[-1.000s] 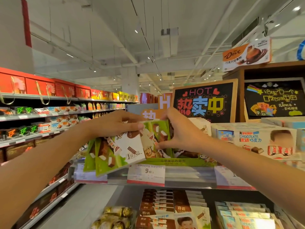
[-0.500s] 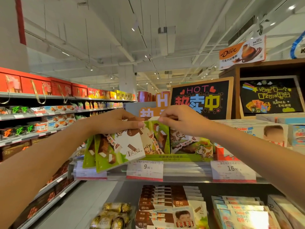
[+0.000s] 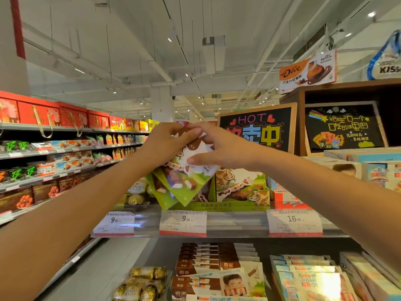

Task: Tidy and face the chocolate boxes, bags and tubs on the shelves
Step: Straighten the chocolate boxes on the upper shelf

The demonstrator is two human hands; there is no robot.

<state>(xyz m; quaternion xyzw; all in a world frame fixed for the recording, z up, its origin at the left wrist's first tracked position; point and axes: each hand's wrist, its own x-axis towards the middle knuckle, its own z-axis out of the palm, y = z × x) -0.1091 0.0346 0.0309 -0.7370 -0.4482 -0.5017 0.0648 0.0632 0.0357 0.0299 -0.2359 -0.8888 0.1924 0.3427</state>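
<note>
Both my forearms reach up and forward, meeting above the shelf edge (image 3: 227, 221). My left hand (image 3: 165, 146) curls round the upper left of a small fan of green-and-white packs (image 3: 184, 183), thumb across the front and fingers behind. My right hand (image 3: 219, 151) comes in from the other side, thumb pressed on the white face of the front pack and fingers curved over the top edge, so both hands grip the same bundle. The packs hang tilted, lower corners pointing down to the left, just in front of and above the green tray (image 3: 219, 206) that sits on the shelf. Inside that tray, right of the bundle, another pack (image 3: 240, 185) with a cow on it stands upright, facing out. Three price tags (image 3: 183, 222) line the shelf edge under my hands. On the lower shelf lie gold-wrapped balls (image 3: 141, 283) and stacked bars (image 3: 199, 261). Right of the tray stand pale boxes (image 3: 377, 172). Behind my hands a black board (image 3: 258, 129) reads HOT, and to the left a long aisle carries red boxes (image 3: 43, 114) on its top shelf.
</note>
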